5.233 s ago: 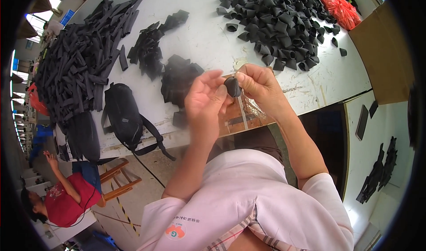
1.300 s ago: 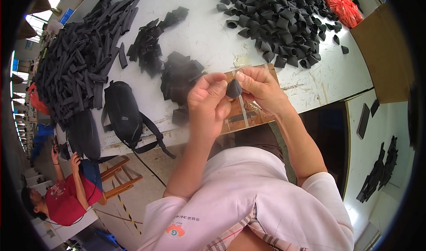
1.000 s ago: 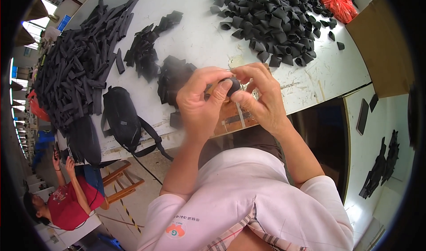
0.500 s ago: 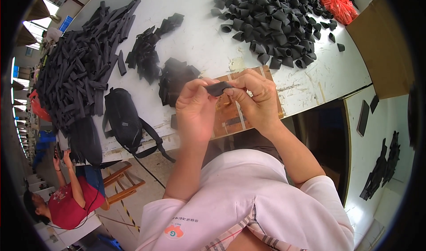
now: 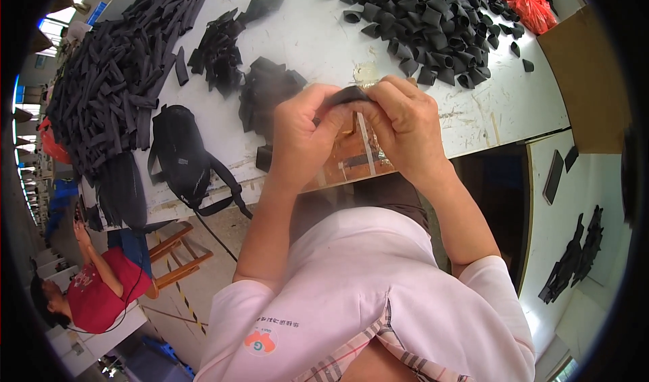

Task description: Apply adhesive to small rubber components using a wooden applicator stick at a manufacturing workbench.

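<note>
A short black fabric strip (image 5: 350, 96) spans the gap between my hands, bent in a slight arch. My left hand (image 5: 304, 128) pinches its left end between thumb and fingers. At the other end, my right hand (image 5: 409, 122) grips it the same way. Both hands are above a brown wooden board (image 5: 362, 153) at the table's near edge. Close to my left hand lies a stack of flat black pieces (image 5: 260, 94), with another cluster of black pieces (image 5: 220, 61) farther off.
Long black strips (image 5: 101, 78) are heaped at the left, near a black bag (image 5: 179, 155) with a strap. Folded black loops (image 5: 433, 24) pile up at the far right, beside a red plastic bag (image 5: 524, 3) and a cardboard box (image 5: 585, 78). A person in red (image 5: 105, 291) sits lower left.
My view has shifted, so the table sits higher in the picture. My left fingers have closed farther over the strip, which now bends upward more between both hands.
</note>
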Motion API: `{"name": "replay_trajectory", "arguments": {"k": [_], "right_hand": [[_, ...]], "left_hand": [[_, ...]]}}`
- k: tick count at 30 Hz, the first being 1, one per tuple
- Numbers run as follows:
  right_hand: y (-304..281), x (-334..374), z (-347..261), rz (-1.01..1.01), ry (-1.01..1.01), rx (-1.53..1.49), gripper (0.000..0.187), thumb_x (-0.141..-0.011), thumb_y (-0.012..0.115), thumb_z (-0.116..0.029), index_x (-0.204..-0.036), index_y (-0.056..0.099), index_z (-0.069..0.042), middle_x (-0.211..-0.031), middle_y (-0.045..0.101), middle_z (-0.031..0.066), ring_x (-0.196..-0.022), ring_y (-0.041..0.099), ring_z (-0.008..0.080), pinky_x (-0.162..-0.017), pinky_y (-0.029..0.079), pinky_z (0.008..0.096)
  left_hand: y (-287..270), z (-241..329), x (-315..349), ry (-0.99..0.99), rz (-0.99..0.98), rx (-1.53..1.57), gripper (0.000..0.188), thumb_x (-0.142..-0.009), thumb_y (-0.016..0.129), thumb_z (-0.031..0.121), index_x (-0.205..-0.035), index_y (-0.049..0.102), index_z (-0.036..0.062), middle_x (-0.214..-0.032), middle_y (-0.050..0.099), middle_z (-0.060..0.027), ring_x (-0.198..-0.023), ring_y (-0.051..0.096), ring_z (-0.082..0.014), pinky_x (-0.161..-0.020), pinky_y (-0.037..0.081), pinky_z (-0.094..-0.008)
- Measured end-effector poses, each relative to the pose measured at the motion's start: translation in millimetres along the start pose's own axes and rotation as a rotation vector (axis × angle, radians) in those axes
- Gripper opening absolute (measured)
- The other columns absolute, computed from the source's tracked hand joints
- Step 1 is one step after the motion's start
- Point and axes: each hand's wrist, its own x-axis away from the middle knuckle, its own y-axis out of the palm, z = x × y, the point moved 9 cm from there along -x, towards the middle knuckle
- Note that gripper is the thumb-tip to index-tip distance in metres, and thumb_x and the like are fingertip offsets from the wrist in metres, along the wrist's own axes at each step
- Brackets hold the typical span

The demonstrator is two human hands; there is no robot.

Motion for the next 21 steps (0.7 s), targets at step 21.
{"name": "replay_trajectory", "arguments": {"k": [21], "right_hand": [[72.9,109.0,87.8,-0.211,0.947,-0.895,0.03,-0.088,0.05,-0.029,-0.078,0.06,-0.003,-0.06,0.05,-0.0018,-0.052,0.044,0.0044,-0.047,0.035,0.017]], "left_hand": [[-8.5,-82.7,98.2,0.166,0.018,-1.157,0.021,-0.069,0.054,0.0,-0.089,0.056,0.0002,-0.1,0.05,-0.0118,-0.09,0.049,-0.028,-0.073,0.043,-0.0372]]}}
